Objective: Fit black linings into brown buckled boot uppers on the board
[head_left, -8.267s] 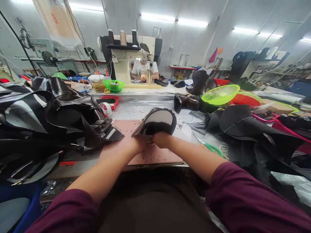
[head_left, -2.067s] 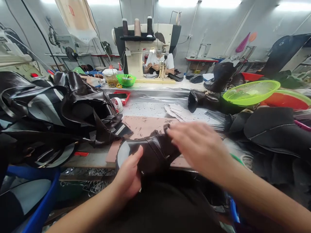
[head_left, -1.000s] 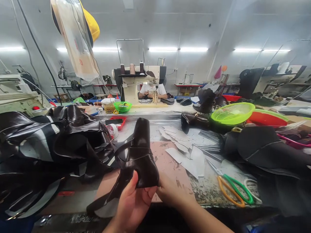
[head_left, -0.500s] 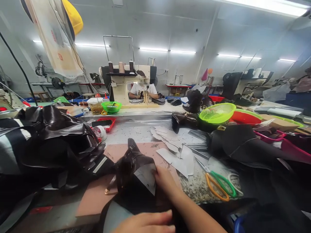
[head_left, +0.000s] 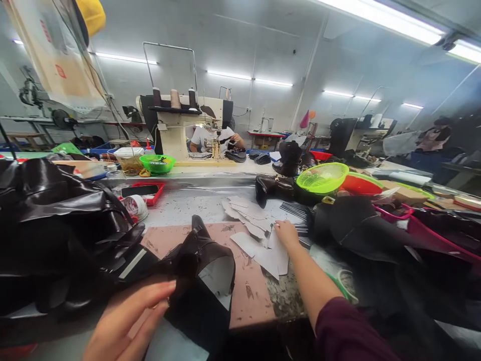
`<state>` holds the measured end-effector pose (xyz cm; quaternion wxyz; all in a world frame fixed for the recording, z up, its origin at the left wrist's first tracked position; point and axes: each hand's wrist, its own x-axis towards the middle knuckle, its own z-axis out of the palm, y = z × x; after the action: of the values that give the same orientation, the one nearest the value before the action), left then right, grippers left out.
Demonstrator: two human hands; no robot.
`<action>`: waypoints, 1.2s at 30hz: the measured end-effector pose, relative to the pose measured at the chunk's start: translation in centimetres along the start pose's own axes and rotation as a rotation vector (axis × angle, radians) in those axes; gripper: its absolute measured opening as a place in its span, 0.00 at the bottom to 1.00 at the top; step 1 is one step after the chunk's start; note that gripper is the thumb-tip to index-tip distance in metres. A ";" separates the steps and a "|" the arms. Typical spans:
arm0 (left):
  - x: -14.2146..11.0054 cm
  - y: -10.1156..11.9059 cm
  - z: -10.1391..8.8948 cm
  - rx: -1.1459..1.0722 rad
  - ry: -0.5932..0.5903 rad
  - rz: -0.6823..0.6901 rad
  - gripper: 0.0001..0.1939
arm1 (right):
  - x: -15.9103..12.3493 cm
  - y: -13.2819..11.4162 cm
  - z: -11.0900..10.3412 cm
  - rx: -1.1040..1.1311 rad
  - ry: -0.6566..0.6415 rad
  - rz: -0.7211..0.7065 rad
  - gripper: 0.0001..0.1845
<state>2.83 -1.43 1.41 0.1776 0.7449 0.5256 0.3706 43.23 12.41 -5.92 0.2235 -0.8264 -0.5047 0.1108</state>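
A dark brown boot upper [head_left: 214, 258] with a pale lining lies on the pink mat [head_left: 251, 293] in front of me. My left hand [head_left: 131, 316] is beside its lower left side, fingers stretched and thumb apart, with nothing visible in it. My right hand [head_left: 287, 234] reaches forward over the white cut pieces [head_left: 276, 250]. Its fingers are curled together at their upper edge, and what they hold, if anything, is too small to make out. Striped strips [head_left: 295, 209] lie just beyond this hand. Green-handled scissors [head_left: 338, 286] are mostly hidden behind my right forearm.
Dark leather pieces [head_left: 63, 215] are heaped at left. Black material [head_left: 349, 220] and a pink basket [head_left: 432, 233] fill the right. A finished-looking boot [head_left: 276, 188] lies near a green sieve [head_left: 323, 177]. Across the bench a person works at a sewing machine [head_left: 176, 135].
My right hand has left the boot upper and moved forward and right to the white pieces. My left hand has moved left, off the front of the upper. The view has shifted slightly.
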 end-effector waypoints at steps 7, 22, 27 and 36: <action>7.1 -0.7 2.0 -0.002 -0.176 -0.209 0.18 | 0.7 0.0 1.0 0.083 0.132 -0.015 0.08; 14.5 8.4 4.2 -0.748 -0.491 -0.357 0.19 | -12.6 -6.7 -4.8 0.786 0.072 -0.549 0.08; 10.6 9.3 4.3 -0.384 -0.618 0.036 0.11 | -17.4 -9.3 -5.7 0.821 0.086 -0.657 0.03; 5.7 10.2 3.4 -0.034 -0.330 0.245 0.09 | -19.3 -11.1 -6.3 0.508 0.384 -0.909 0.05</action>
<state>12.93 0.32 7.91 0.2274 0.8507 0.3885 0.2713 28.14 -1.97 4.14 0.5292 -0.4511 -0.7180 -0.0310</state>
